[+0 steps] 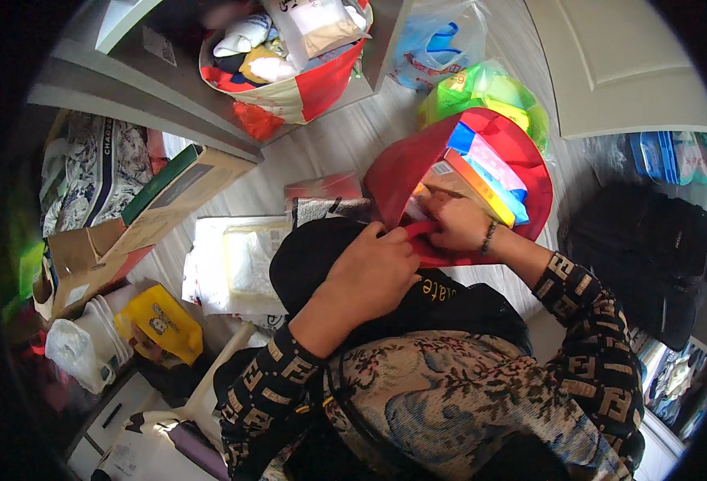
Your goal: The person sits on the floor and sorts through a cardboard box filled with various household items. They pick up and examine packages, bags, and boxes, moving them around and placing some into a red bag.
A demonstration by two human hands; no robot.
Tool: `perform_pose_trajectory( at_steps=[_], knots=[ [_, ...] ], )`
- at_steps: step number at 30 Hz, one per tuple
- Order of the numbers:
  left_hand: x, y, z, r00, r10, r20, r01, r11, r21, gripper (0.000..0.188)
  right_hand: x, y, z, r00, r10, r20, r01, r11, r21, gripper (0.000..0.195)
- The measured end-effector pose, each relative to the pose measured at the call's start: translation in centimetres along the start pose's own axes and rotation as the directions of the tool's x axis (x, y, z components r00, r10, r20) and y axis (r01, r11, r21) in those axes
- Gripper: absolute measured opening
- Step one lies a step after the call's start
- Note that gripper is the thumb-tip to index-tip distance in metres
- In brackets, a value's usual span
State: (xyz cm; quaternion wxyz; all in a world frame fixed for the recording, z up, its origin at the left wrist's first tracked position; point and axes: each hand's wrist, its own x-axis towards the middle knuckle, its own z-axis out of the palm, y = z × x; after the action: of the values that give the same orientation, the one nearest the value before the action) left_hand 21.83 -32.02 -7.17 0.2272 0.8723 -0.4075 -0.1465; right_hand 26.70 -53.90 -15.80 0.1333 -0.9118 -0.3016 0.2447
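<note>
A red fabric bin leans on the floor in front of me, its mouth turned towards me. My left hand grips a red strap or folded rim at its near side. Inside the mouth, my right hand reaches low among the contents; its fingertips are partly hidden, so I cannot tell whether they hold anything. Beside that hand stand an orange and yellow box and a pink and blue pack. A brown cardboard surface shows behind my right fingers.
A red and cream basket holds clothes at the top. Green plastic bags touch the bin's far side. A black backpack lies to the right. Flat white packages, a cardboard box and a yellow bag are on the left.
</note>
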Motion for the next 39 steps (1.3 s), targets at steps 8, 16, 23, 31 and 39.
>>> perform_pose_trajectory(
  at_steps=[8,16,23,31,39],
  knots=[
    [-0.3,0.0,0.2,1.000,-0.022,-0.020,0.022,1.000,0.009,0.017,-0.7,0.0,-0.9,1.000,-0.013,-0.006,0.013,1.000,-0.005,0.024],
    [-0.5,0.1,0.2,0.998,-0.033,-0.060,0.031,0.999,-0.037,0.017,-0.9,0.0,-1.7,0.997,-0.068,-0.048,0.069,0.997,0.036,0.017],
    [-0.5,0.2,0.1,0.997,-0.075,0.026,0.075,0.997,0.012,0.020,-2.3,-3.5,-3.1,0.924,-0.149,0.351,0.179,0.982,-0.054,0.037],
    [-0.6,0.4,0.2,0.996,-0.081,0.033,0.080,0.996,0.028,0.021,-2.2,-4.2,-1.1,0.914,-0.086,0.396,0.152,0.979,-0.137,0.038],
    [-0.2,0.6,0.3,0.999,-0.041,0.015,0.041,0.999,0.034,0.019,-2.5,-4.2,-1.7,0.983,-0.176,-0.056,0.157,0.955,-0.252,0.022]
  ],
)
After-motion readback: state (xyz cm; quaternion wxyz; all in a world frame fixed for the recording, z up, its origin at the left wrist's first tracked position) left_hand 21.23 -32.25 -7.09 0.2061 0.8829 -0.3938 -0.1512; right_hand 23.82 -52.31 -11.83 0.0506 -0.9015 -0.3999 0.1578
